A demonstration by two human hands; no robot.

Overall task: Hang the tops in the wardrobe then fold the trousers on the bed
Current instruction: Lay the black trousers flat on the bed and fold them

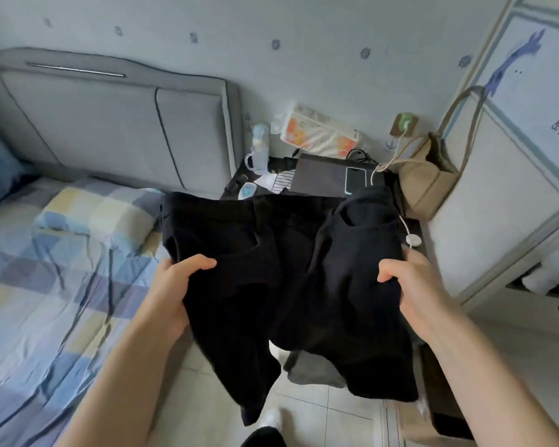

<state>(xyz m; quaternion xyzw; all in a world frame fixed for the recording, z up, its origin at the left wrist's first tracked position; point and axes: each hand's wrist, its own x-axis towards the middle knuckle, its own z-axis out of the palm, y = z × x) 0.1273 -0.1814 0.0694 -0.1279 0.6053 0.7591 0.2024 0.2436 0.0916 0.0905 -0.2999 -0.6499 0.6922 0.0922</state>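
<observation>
Looks like we're onto the trouser part: left hand [178, 285] and right hand [410, 285] each grip a side of the black trousers [284, 269], held up in the air beside the bed [46, 269]. Next I'd guess lay them flat there. Leg ends hang bunched, and the wardrobe [513, 175] is mostly cut off.
</observation>
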